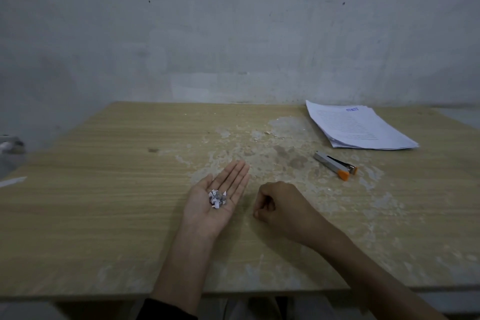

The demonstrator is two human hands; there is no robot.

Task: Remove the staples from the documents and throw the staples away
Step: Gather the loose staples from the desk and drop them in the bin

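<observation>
Far to the left of the silver and orange stapler (336,165), at the very edge of the wooden surface (104,228), lies a white scrap of paper (13,181). Just beyond it sits something grey, too blurred to make out. Closer in, still well left of the stapler and nearer the person, the left hand (207,213) lies palm up on the surface. It is released, its fingers straight and together, pointing away and slightly towards the stapler. In the hollow of that palm sits a small heap of staples (217,199), tangled with torn white bits of paper. A dark sleeve (161,310) shows at the bottom of that forearm.

Between that palm and the stapler, though nearer the palm, the right hand (279,206) rests on the surface clenched into a loose fist. Its fingers are curled under, and nothing shows in its grip.

The stapler itself lies flat on a worn, pale patch of the surface, its orange end turned towards the person. Just behind it and a little to its right, near the grey wall (233,34), the documents (358,126) lie in one loose white stack, printed side up, apart from both hands
</observation>
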